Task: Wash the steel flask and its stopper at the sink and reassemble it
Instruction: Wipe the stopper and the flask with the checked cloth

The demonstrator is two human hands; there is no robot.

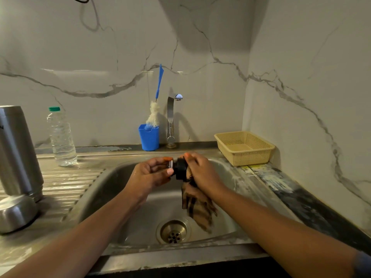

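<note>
Grip: both hands meet over the sink basin, above the drain.
- Left hand: fingers curled close round the silver-and-orange end of the stopper, thumb underneath. A tight hold with no gap showing.
- Right hand: fingers wrapped over a brown striped cloth and pressing it onto the stopper's black body. The loose end of the cloth hangs down into the basin. How much of the stopper sits under the cloth I cannot tell.
- The stopper is held sideways between the two hands, clear of the basin floor.

Further out:
- The tap rises behind the hands; no water stream is visible.
- A blue cup stands just left of the tap, with a bottle brush standing in it, blue handle upward.
- Ribbed drainboard on the left, wet and streaked. The steel flask stands upright on it at the far left, well apart from the hands.
- A domed steel cap sits just in front of the flask.
- A clear plastic bottle with a green lid stands behind the drainboard.
- A tan perforated basket sits in the right corner.
- The counter on the right is dark and smeared with white residue.
- White marble-veined wall on two sides.
</note>
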